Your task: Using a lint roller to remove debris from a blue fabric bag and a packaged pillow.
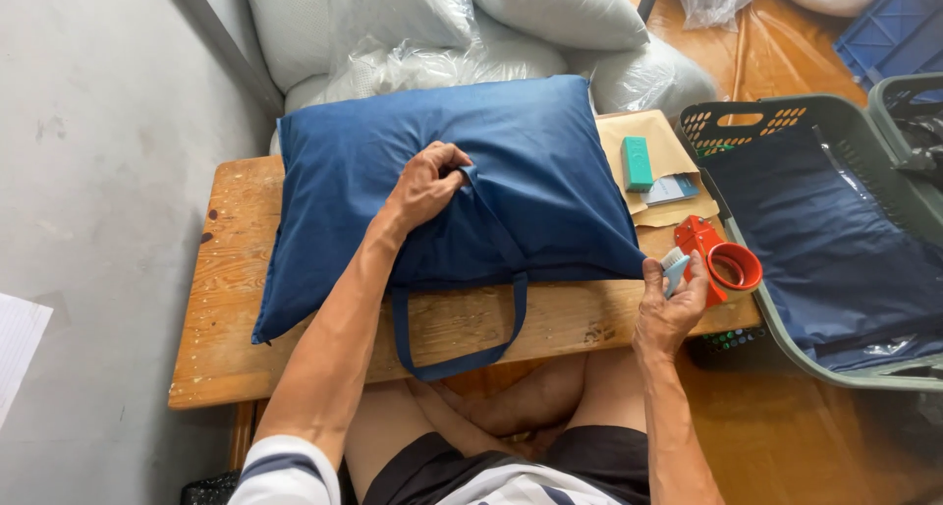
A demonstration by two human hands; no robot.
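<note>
Knees tucked under the low wooden table (295, 338); right hand (670, 304) is closed around a small pale brush (674, 266) beside the red tape dispenser (722, 261). Left hand (429, 184) pinches a fold atop the blue pillow bag (511, 171) lying across the table; a firm pinch would keep that fabric taut.
</note>
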